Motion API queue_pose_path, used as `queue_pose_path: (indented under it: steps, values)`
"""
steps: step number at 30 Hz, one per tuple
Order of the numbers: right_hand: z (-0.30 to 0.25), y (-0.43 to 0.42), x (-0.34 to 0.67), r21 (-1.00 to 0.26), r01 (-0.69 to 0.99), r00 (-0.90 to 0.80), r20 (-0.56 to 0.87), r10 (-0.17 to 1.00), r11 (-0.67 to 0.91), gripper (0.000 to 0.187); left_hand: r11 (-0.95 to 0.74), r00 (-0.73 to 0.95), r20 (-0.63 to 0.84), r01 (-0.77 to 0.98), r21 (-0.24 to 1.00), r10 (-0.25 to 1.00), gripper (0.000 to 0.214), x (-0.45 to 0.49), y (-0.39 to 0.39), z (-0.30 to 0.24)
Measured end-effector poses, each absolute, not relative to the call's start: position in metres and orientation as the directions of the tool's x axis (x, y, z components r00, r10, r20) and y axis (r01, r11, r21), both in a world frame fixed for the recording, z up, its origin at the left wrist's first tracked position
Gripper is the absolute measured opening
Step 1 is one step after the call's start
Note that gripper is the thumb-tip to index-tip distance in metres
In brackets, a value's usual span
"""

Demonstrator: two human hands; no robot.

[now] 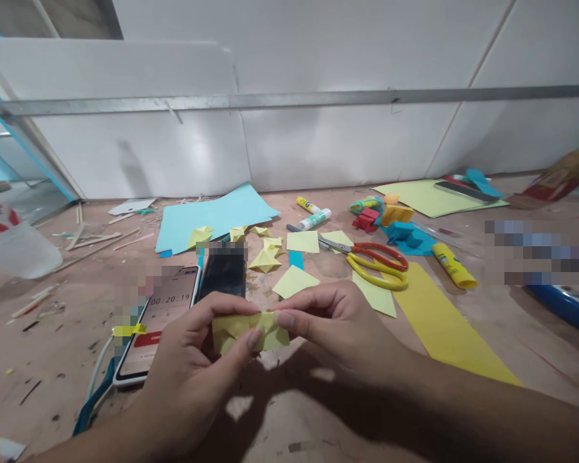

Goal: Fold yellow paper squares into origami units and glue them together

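Note:
Both of my hands hold one small folded piece of light yellow paper point(249, 330) just above the table, near its front. My left hand point(193, 366) pinches its left half with thumb and fingers. My right hand point(338, 328) pinches its right end from above. Just behind the paper lie a white phone point(161, 315) showing a timer and a dark phone point(223, 273). Several small folded yellow pieces point(265, 258) and flat yellow squares point(295, 281) lie farther back.
Scissors with red and yellow handles point(379, 263) lie right of centre, next to a long yellow paper strip point(444, 328). Glue sticks point(453, 266) point(313, 220), a light blue sheet point(212, 218), folded paper models point(395, 215), wooden sticks point(96, 241) and a plastic bottle point(14, 241) surround them. A white wall stands behind.

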State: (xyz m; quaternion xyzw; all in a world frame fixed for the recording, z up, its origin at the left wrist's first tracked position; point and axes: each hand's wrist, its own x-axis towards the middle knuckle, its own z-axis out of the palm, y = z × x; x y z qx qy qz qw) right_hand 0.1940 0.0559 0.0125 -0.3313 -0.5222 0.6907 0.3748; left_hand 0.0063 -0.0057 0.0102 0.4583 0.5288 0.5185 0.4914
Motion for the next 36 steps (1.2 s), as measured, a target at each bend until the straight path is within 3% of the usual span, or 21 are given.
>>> queue_pose_path:
  steps: [9,15,23,30,36]
  values:
    - [0.015,0.057,0.193,-0.961,-0.190,-0.487,-0.086,0.869,-0.202,0.019,0.031,-0.048,-0.032,-0.015,0.999,0.998,0.023,0.005,-0.003,0.006]
    - [0.018,0.056,0.193,-0.925,-0.271,-0.518,-0.092,0.850,-0.265,0.036,0.119,-0.095,-0.130,-0.113,0.986,0.987,0.022,0.009,-0.004,0.012]
    - [0.010,0.056,0.193,-0.968,-0.152,-0.496,-0.102,0.862,-0.202,0.015,0.020,-0.023,-0.022,-0.059,0.998,0.999,0.014,0.002,0.000,0.003]
    - [0.011,0.055,0.192,-0.982,-0.080,-0.448,-0.118,0.886,-0.171,0.025,0.006,0.018,-0.007,0.053,0.999,1.000,0.015,0.002,0.000,0.003]
    - [0.013,0.054,0.192,-0.981,-0.081,-0.431,-0.126,0.894,-0.177,0.031,0.089,0.028,-0.087,-0.038,0.995,0.996,0.028,0.003,0.003,0.003]
